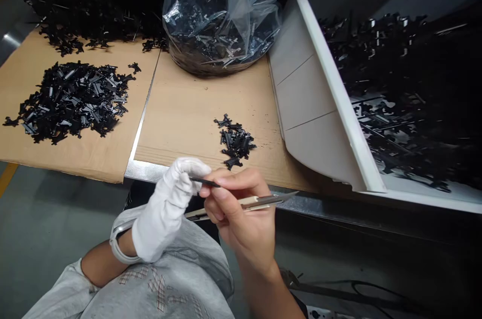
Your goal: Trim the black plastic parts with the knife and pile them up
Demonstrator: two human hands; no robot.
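In a white glove, my left hand (167, 208) pinches one end of a small, thin black part (204, 182) just in front of the table edge. The thumb and forefinger of my bare right hand (241, 213) are closed on the part's other end. Tucked across that same right hand is a slim craft knife (259, 201) with a beige handle, its pointed blade sticking out to the right. Just beyond my hands, a little heap of black plastic parts (237, 142) lies on the cardboard-covered table (181, 123).
On the left lies a larger pile of black parts (77, 100), with more in shadow behind. A clear plastic bag (222, 32) of parts stands at the back. To the right, a white-walled bin (339, 93) holds many black pieces.
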